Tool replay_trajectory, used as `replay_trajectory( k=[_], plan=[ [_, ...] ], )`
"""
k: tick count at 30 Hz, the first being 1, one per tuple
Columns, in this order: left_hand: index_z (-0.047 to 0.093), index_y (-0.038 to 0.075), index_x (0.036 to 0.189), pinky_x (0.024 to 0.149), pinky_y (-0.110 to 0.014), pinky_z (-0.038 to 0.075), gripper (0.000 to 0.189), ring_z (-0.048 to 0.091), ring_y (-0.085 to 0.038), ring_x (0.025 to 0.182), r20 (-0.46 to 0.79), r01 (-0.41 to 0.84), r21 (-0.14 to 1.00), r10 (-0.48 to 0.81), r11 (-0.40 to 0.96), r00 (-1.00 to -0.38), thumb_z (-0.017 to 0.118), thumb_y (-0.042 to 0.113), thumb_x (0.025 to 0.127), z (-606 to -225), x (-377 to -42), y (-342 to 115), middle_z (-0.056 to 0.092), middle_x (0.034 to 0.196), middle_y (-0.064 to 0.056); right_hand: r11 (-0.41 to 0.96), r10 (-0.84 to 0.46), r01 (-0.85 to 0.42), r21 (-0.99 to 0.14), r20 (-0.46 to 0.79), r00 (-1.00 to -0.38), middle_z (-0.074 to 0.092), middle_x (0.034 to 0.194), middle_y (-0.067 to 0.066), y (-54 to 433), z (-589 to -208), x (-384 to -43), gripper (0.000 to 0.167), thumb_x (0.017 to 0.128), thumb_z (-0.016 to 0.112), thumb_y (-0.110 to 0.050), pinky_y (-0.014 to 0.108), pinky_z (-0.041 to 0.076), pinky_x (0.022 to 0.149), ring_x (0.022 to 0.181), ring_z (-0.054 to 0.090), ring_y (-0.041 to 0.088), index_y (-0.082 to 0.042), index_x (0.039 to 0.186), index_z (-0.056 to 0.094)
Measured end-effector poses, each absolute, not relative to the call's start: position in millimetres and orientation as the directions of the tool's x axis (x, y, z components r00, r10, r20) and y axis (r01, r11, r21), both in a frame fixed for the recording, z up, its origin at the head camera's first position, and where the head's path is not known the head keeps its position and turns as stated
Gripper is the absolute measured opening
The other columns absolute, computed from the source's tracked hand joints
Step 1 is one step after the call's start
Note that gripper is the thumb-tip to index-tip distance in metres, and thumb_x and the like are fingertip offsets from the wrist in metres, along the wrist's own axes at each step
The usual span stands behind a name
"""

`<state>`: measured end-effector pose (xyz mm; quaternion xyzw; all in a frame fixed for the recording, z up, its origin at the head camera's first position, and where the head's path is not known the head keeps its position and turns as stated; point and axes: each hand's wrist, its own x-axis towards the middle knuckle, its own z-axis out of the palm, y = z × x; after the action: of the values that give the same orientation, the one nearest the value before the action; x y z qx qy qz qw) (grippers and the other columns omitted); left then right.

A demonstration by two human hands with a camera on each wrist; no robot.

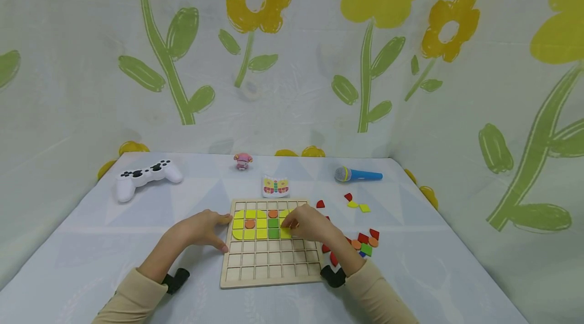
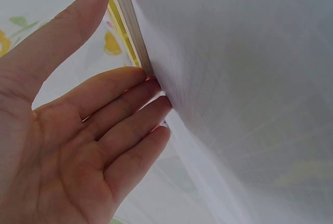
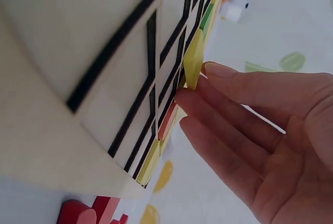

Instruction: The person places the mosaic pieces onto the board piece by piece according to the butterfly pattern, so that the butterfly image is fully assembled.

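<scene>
A wooden grid board (image 1: 255, 274) lies on the table, its upper rows partly filled with yellow tiles (image 1: 261, 232), green tiles (image 1: 274, 233) and round orange pieces (image 1: 250, 223). My left hand (image 1: 201, 228) spreads along the board's left side. In the left wrist view, its fairly straight fingers (image 2: 138, 115) touch the wooden edge (image 2: 132, 31). Over the upper right squares is my right hand (image 1: 312, 222). The right wrist view shows it pinching a tilted yellow tile (image 3: 193, 63) between thumb and fingertips, right at the grid.
Loose red, orange, green and yellow pieces (image 1: 366, 249) lie right of the board. Behind it sits a small card with a butterfly-like pattern (image 1: 276, 187). Farther back are a white game controller (image 1: 148, 178), a pink figurine (image 1: 243, 161) and a blue toy microphone (image 1: 359, 175).
</scene>
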<state>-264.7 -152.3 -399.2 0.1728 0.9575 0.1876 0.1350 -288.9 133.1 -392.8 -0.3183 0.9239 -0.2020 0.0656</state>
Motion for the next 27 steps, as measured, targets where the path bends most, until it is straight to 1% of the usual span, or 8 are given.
replay_trajectory(
  k=[6,12,14,16,21,24,27],
  plan=[
    [0.054,0.001,0.136,0.099,-0.056,0.040,0.082,0.046,-0.041,0.124,-0.191,0.288,0.403,0.388,0.869,-0.902,0.087,0.033,0.067,-399,-264,-152,0.054,0.135,-0.020,0.716,-0.615,-0.552,-0.427,-0.010,-0.789,0.072,0.091,0.002,135,-388,-287,0.018,0.083,0.070,0.003,0.017,0.050,0.069,0.078,0.062,0.011,-0.005,0.097,0.077],
    [0.054,0.001,0.136,0.099,-0.056,0.039,0.083,0.047,-0.040,0.124,-0.191,0.291,0.396,0.387,0.871,-0.902,0.087,0.033,0.067,-398,-264,-152,0.054,0.135,-0.020,0.689,-0.614,-0.548,-0.474,0.021,-0.789,0.072,0.097,0.007,151,-374,-290,0.018,0.085,0.071,-0.001,0.026,0.054,0.075,0.085,0.064,0.016,-0.002,0.102,0.074],
    [0.054,0.001,0.136,0.100,-0.056,0.039,0.083,0.046,-0.041,0.125,-0.191,0.290,0.396,0.387,0.871,-0.902,0.087,0.034,0.067,-398,-265,-152,0.054,0.135,-0.020,0.690,-0.595,-0.535,-0.488,0.037,-0.803,0.071,0.098,0.008,160,-368,-293,0.019,0.085,0.072,-0.003,0.028,0.054,0.077,0.087,0.064,0.017,-0.003,0.104,0.073],
    [0.054,0.001,0.136,0.100,-0.056,0.038,0.083,0.046,-0.041,0.125,-0.192,0.285,0.400,0.384,0.871,-0.903,0.087,0.033,0.067,-399,-265,-152,0.054,0.135,-0.020,0.686,-0.574,-0.525,-0.505,0.069,-0.816,0.071,0.098,0.009,172,-363,-298,0.020,0.085,0.073,-0.004,0.030,0.054,0.076,0.087,0.063,0.018,-0.004,0.105,0.073],
    [0.054,0.002,0.136,0.098,-0.056,0.040,0.082,0.048,-0.040,0.123,-0.199,0.271,0.402,0.372,0.875,-0.906,0.088,0.032,0.067,-400,-265,-153,0.054,0.135,-0.020,0.702,-0.488,-0.488,-0.519,0.150,-0.860,0.070,0.097,0.007,206,-353,-309,0.019,0.084,0.074,-0.005,0.031,0.054,0.073,0.087,0.064,0.018,-0.008,0.103,0.074],
    [0.054,0.003,0.136,0.096,-0.055,0.042,0.082,0.049,-0.038,0.120,-0.207,0.263,0.395,0.365,0.880,-0.908,0.088,0.032,0.068,-400,-266,-152,0.054,0.134,-0.021,0.719,-0.439,-0.449,-0.530,0.153,-0.885,0.070,0.098,0.009,227,-351,-315,0.020,0.084,0.074,-0.008,0.034,0.054,0.074,0.089,0.063,0.020,-0.007,0.104,0.073],
    [0.054,0.004,0.137,0.095,-0.055,0.043,0.082,0.050,-0.037,0.119,-0.213,0.256,0.392,0.359,0.883,-0.909,0.087,0.033,0.068,-400,-266,-152,0.054,0.134,-0.021,0.743,-0.385,-0.391,-0.543,0.131,-0.914,0.069,0.099,0.012,248,-353,-322,0.022,0.085,0.074,-0.010,0.036,0.054,0.074,0.090,0.063,0.023,-0.005,0.106,0.072]
  ],
)
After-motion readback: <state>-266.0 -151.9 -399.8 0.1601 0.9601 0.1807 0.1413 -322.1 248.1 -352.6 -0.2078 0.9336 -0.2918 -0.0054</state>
